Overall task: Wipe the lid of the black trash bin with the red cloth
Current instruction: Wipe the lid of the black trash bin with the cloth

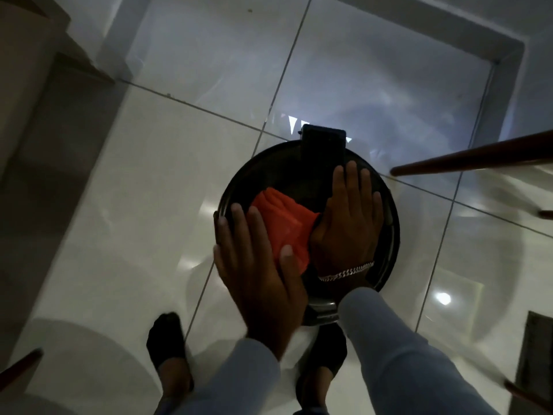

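On the round black lid (pixel 386 205) of the trash bin (pixel 321 317), both hands press flat, fingers spread, clasping nothing. The right hand (pixel 348 223) lies palm down with its thumb side covering one edge of the red cloth (pixel 284 224); how much cloth sits beneath it cannot be seen. The left hand (pixel 257 265) rests on the lid's left rim, its thumb on the cloth's near edge. The cloth lies crumpled between them, mid-lid. A chain bracelet (pixel 347 272) circles the right wrist. Motion blur softens the left hand, and the bin's body is almost wholly hidden beneath the lid. Grey sleeves (pixel 398 354) run out of frame below, above glossy floor tiles (pixel 149 175).
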A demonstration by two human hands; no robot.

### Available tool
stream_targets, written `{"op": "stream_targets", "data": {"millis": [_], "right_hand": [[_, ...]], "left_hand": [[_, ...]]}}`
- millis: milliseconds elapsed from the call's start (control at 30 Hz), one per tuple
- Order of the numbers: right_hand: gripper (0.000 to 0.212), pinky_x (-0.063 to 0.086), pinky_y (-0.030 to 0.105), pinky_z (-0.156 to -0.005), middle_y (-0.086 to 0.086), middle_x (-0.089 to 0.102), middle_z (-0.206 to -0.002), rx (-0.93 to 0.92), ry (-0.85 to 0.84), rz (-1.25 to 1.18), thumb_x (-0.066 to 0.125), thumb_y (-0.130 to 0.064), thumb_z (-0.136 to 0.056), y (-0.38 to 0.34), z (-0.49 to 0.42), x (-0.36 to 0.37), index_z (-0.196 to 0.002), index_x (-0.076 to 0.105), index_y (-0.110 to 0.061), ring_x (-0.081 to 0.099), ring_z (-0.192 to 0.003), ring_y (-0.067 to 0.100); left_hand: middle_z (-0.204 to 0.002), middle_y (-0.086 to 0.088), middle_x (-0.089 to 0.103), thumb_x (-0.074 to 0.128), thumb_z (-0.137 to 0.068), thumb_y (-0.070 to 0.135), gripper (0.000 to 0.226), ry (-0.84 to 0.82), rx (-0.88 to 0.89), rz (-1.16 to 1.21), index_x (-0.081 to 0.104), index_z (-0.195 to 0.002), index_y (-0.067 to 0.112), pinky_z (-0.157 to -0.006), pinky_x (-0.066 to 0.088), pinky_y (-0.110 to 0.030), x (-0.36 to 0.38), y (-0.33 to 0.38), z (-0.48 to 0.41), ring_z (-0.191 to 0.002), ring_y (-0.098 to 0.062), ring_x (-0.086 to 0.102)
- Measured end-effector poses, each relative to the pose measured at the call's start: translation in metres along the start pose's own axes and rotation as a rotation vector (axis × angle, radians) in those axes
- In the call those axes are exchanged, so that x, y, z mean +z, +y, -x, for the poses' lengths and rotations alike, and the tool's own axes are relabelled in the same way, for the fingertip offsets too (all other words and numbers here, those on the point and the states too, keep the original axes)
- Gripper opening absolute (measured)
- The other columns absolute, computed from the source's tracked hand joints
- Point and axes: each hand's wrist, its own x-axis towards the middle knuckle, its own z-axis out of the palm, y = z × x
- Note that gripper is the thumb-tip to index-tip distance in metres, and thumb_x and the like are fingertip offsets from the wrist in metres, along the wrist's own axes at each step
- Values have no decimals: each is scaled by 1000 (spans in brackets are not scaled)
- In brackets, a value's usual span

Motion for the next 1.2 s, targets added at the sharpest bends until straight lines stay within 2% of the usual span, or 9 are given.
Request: {"op": "stream_targets", "data": {"millis": [200,333,433,567,800,967,1067,1100,1200], "right_hand": [[44,19,53,-120,17,44,-149,46,-35,-183,40,-13,-96,-6,-5,-17,-139,45,-5,33,-143,34],[30,40,61,-106,23,62,-127,187,194,-559,45,-7,-96,-13,0,-56,-121,61,4,52,-129,37],[26,45,58,-98,15,67,-119,9,150,-473,52,-24,-94,-43,50,-67,-110,67,-9,59,-119,31],[61,25,63,-113,11,38,-154,-44,-203,-169,61,-54,-83,-76,109,-43,-136,49,-27,30,-145,33],[55,34,54,-111,12,44,-148,-62,-81,-124,69,-35,-83,-43,141,-32,-133,49,-24,34,-140,31],[55,48,42,-98,12,53,-135,342,92,-279,72,-25,-79,1,142,-57,-128,49,-17,49,-123,21],[56,38,18,-94,-12,48,-125,483,138,-311,70,-28,-80,-1,128,-64,-130,47,-14,40,-113,-9],[56,36,14,-93,-12,51,-126,533,136,-308,70,-29,-81,-4,126,-63,-130,48,-12,43,-112,-8],[57,43,30,-87,16,61,-125,692,76,-292,73,-27,-84,-23,136,-61,-131,48,-7,58,-110,30]], "left_hand": [[-162,-1,13,21,-95,39,60,-56,-103,387,19,-150,17,-124,6,-46,-27,22,25,-151,-12,-1],[-153,6,21,33,-99,21,50,-49,85,495,27,-148,11,-118,17,-15,-67,13,-48,-149,-17,14],[-153,1,21,38,-99,7,47,-297,398,331,31,-145,6,-122,22,-38,-63,17,-110,-148,-29,18],[-153,-15,38,40,-98,15,46,-583,862,32,37,-143,6,-120,22,-48,-33,10,-134,-146,-28,27],[-152,-8,41,27,-99,30,49,-514,1104,-97,44,-141,11,-120,19,-47,-14,-4,-134,-146,-25,29],[-154,-9,38,29,-99,30,50,-484,1167,-164,41,-143,10,-120,20,-47,-14,-5,-135,-146,-26,27],[-154,-9,38,29,-99,30,50,-513,1157,-161,40,-143,11,-120,21,-48,-11,-3,-138,-146,-25,27],[-154,-8,38,28,-99,30,50,-534,1159,-155,40,-143,12,-120,21,-48,-9,0,-140,-146,-25,27],[-154,-7,39,28,-99,29,49,-493,1134,-135,41,-143,12,-120,21,-47,-9,-4,-136,-146,-24,27]]}}
